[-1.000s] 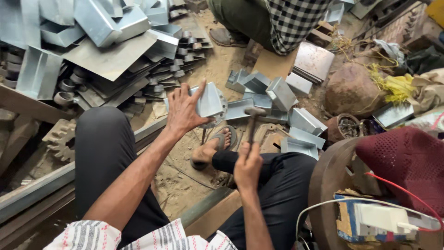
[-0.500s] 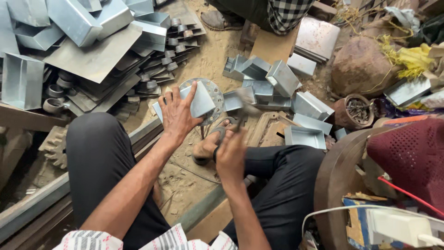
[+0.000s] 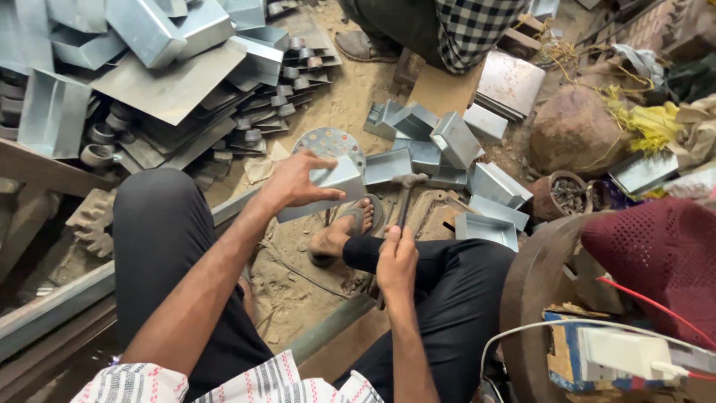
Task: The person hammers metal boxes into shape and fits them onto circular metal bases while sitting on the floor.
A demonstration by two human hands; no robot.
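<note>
My left hand (image 3: 298, 181) grips a folded grey sheet-metal piece (image 3: 328, 186), holding it tilted above the sandy ground near my sandalled foot (image 3: 344, 227). My right hand (image 3: 397, 261) is closed round the handle of a hammer (image 3: 406, 186), whose head points up just right of the metal piece. Both knees in black trousers frame the spot. A round perforated metal disc (image 3: 332, 142) lies just behind the piece.
Several folded metal boxes (image 3: 447, 149) lie scattered ahead. A large heap of metal sheets and trays (image 3: 149, 60) fills the upper left. Another person in a checked shirt (image 3: 477, 26) sits opposite. A rock (image 3: 574, 130), a rusty wheel rim (image 3: 537, 298) and a maroon cloth (image 3: 656, 254) are at right.
My left hand has closed on the metal piece and drawn it nearer. The hammer in my right hand has swung down and come back up.
</note>
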